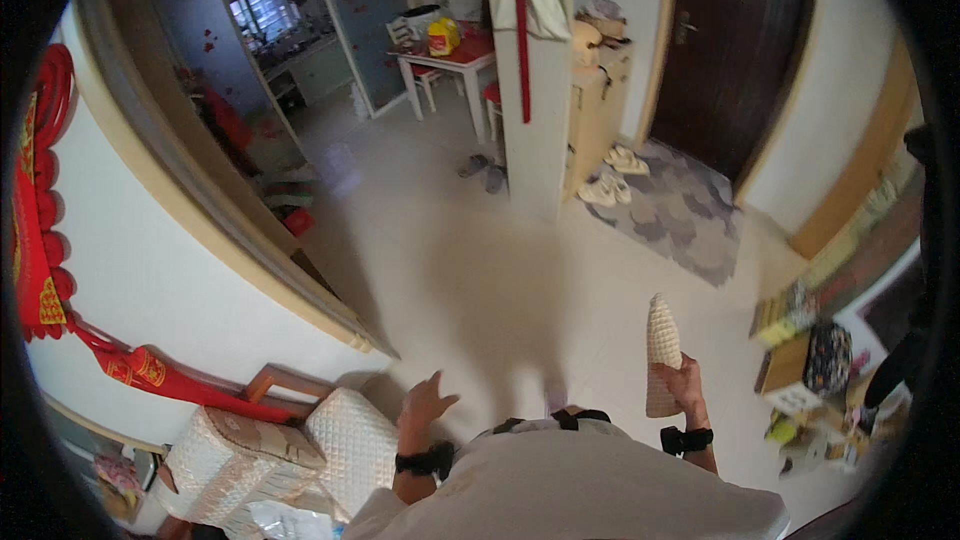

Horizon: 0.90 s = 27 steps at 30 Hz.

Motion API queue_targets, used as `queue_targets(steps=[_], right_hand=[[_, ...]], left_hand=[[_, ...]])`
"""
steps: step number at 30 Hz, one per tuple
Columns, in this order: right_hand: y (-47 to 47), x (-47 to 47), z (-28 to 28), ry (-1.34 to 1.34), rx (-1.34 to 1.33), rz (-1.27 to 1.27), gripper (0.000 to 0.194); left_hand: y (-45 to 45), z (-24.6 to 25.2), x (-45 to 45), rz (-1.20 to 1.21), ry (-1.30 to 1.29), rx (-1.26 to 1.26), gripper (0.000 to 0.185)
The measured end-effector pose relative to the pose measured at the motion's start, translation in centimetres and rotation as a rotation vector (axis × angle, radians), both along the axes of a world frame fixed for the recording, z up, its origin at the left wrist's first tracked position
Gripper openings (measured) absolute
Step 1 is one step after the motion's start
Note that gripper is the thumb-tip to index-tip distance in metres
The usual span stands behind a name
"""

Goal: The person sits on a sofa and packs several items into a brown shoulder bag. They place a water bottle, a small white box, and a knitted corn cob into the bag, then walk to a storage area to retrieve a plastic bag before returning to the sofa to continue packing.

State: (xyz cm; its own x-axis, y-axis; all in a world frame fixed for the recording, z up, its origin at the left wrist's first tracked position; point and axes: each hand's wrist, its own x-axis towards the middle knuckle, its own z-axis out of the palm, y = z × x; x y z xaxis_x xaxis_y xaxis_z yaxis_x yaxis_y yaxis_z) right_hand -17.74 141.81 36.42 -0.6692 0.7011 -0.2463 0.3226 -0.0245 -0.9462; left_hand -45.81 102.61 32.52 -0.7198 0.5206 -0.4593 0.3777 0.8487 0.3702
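My right hand (684,384) grips a long, cream quilted item (663,334), upright with a narrow rounded top; it looks like folded padded cloth, but I cannot tell exactly what it is. Nothing is in my left hand (427,399), whose fingers are spread over the floor beside a sofa. Nearest that hand is the sofa's quilted cream cover (352,427). Both wrists wear black bands.
A sofa arm (247,450) and red hanging decoration (34,240) are at left. Ahead stand a wall end (534,150) and a white table (450,60). Slippers (484,171), shoes (606,189) and a patterned mat (675,217) lie on the floor. Boxes (787,375) crowd the right.
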Motion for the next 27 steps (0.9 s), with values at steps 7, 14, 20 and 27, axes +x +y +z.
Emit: queue_targets(steps=[7,14,20,27], right_hand=[[7.2,-31.4,1.4,-0.16,0.419,0.608,0.056],[0.6,-57.4,0.2,0.05,0.779,1.217,0.064],[-2.4,-70.0,-1.8,-0.154,0.612,1.123,0.063],[2.2,-86.1,-2.5,-0.28,0.65,0.893,0.049]], left_hand=[[-0.9,-0.2,-9.4,0.596,0.063,0.295,0.08],[-3.6,-4.8,-20.5,0.729,-0.175,0.106,0.079],[-3.0,-2.7,-39.9,0.78,0.089,0.227,0.079],[-2.1,-0.8,-58.4,0.474,0.025,0.399,0.074]])
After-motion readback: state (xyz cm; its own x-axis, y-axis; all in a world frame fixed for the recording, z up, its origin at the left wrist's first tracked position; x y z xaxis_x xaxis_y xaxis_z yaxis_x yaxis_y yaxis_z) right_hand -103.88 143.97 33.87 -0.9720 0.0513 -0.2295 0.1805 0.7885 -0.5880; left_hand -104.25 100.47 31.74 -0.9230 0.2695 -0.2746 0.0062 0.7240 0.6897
